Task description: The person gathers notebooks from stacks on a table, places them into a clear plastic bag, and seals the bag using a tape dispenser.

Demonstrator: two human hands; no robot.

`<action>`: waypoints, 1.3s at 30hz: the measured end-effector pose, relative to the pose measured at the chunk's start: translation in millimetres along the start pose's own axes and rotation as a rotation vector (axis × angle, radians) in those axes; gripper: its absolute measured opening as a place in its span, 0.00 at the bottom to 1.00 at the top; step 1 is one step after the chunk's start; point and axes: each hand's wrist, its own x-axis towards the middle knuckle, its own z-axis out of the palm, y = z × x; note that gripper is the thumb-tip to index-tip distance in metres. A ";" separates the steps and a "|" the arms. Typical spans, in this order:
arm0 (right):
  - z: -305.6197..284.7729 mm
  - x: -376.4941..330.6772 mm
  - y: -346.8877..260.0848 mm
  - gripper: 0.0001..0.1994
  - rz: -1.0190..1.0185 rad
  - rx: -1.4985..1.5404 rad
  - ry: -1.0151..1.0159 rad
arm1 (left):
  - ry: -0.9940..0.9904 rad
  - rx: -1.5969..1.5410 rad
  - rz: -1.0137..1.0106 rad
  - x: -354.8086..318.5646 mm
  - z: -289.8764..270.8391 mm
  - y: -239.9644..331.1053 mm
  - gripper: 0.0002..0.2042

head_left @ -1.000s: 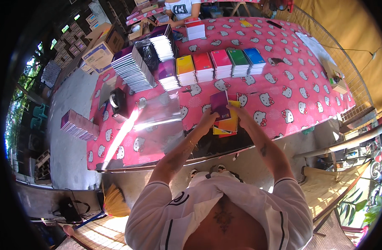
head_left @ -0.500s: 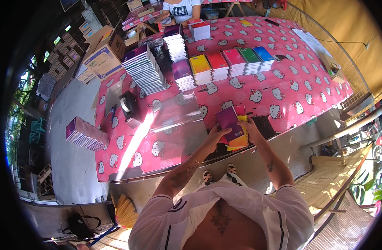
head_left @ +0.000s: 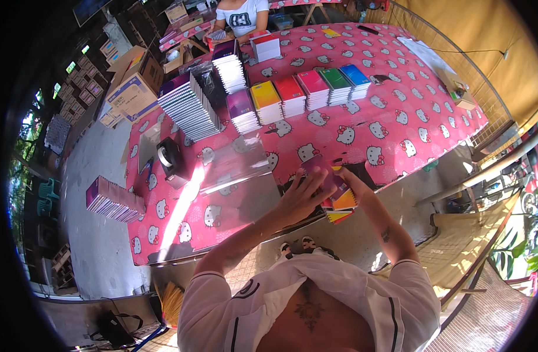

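Pink table | both hands, left, right, seemingly gripping notebook stack, arms outstretched

Tape dispenser, cardboard box, pink tablecloth

Both hands on small notebook stack
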 end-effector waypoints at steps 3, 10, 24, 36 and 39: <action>11.9 -2.4 -8.8 0.32 -0.135 -0.256 0.002 | 0.084 -0.112 0.214 4.7 22.1 -8.7 0.34; -1.6 -5.3 4.3 0.49 -0.900 -0.742 -0.081 | 0.220 -1.325 -0.559 16.3 79.5 -31.5 0.45; -16.5 25.6 34.0 0.52 -1.040 -0.616 0.119 | 0.257 -1.014 -0.557 13.9 110.4 -15.9 0.46; -31.9 31.4 39.1 0.44 -0.963 -0.756 0.157 | -0.045 -0.899 -0.656 12.7 91.2 -38.8 0.45; -38.1 29.9 37.4 0.43 -0.984 -0.739 0.132 | -0.131 -0.828 -0.689 16.8 77.8 -35.9 0.43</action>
